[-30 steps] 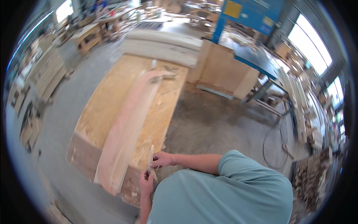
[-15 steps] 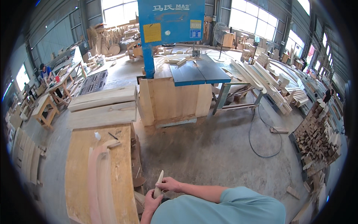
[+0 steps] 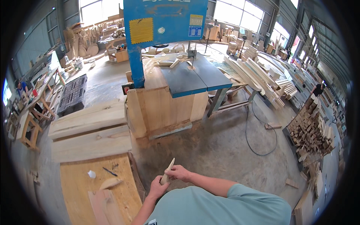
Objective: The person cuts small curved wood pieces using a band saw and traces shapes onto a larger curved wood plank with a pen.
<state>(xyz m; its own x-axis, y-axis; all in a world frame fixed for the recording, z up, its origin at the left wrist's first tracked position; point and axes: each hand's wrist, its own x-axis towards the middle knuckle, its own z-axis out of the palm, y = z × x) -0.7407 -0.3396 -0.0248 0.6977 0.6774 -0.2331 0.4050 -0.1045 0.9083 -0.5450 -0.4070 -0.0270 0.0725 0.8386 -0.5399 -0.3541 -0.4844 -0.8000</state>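
Together, 2 hands [image 3: 158, 187] hold tapered wood [image 3: 171, 164].

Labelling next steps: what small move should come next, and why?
Probably a step toward the blue machine, wood piece in hand: the left hand and right hand both grip it, off the plywood-topped bench, and the machine's dark table stands ahead, across the floor.
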